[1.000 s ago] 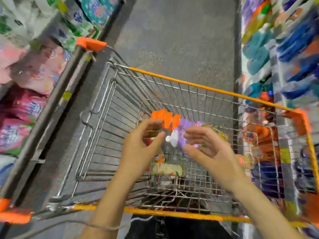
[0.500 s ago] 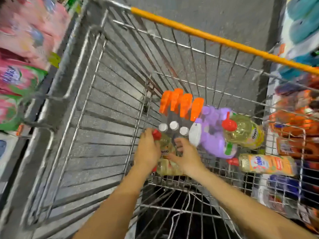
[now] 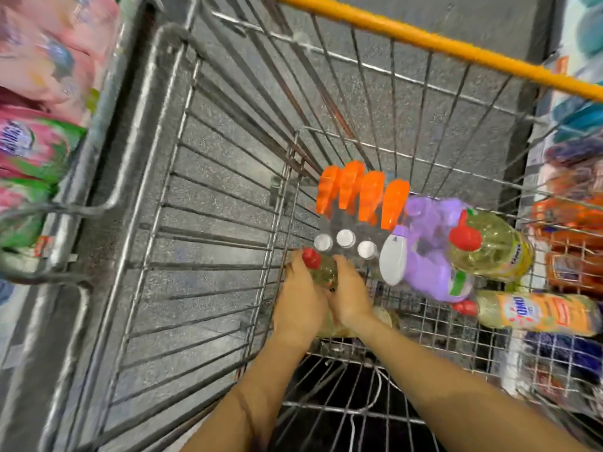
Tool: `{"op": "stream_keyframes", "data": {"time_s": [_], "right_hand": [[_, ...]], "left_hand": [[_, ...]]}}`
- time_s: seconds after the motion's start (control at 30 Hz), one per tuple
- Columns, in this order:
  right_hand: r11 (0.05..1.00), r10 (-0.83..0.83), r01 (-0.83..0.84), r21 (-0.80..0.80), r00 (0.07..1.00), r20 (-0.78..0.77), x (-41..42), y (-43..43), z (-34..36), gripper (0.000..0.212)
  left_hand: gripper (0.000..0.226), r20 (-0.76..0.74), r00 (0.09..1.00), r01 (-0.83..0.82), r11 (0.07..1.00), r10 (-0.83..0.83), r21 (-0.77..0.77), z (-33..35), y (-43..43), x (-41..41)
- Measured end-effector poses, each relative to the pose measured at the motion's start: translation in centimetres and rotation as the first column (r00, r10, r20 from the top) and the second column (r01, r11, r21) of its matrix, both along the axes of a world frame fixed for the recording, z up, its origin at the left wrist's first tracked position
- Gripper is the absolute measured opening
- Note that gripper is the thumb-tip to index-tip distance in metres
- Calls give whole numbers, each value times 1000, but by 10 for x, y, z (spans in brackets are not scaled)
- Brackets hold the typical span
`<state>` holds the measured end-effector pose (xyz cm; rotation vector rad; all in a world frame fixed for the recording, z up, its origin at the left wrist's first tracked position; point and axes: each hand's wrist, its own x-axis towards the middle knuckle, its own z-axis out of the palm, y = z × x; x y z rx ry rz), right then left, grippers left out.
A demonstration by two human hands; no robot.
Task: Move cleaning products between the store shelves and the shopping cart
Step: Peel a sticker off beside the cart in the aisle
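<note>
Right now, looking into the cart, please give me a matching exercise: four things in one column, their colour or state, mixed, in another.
1 spray bottle
2 small red-capped bottle
3 OMO bottle
4 cart rail

A yellow, along the top
B orange label, lying far right
C purple
D gripped by left hand and right hand

Pairs: 1-C, 2-D, 3-B, 4-A

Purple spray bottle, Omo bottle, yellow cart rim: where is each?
purple spray bottle [image 3: 424,275], head view, its body.
Omo bottle [image 3: 535,312], head view, its label.
yellow cart rim [image 3: 456,48], head view, mid bar.
</note>
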<state>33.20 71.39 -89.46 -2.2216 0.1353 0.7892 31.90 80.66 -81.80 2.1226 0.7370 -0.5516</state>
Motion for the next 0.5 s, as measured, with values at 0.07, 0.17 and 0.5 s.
{"op": "stream_keyframes", "data": {"time_s": [0.07, 0.17, 0.5], "right_hand": [[998, 56, -55, -23, 998, 37, 0, -1, -4, 41], [999, 38, -39, 16, 997, 63, -5, -9, 0, 43], [904, -213, 169, 393, 974, 72, -24, -56, 114, 60]], "left_hand": [[51, 3, 1000, -22, 1000, 22, -19, 0, 1, 2], [45, 26, 1000, 2, 999, -1, -42, 0, 1, -1], [68, 30, 962, 272, 938, -272, -215, 48, 20, -4]]}}
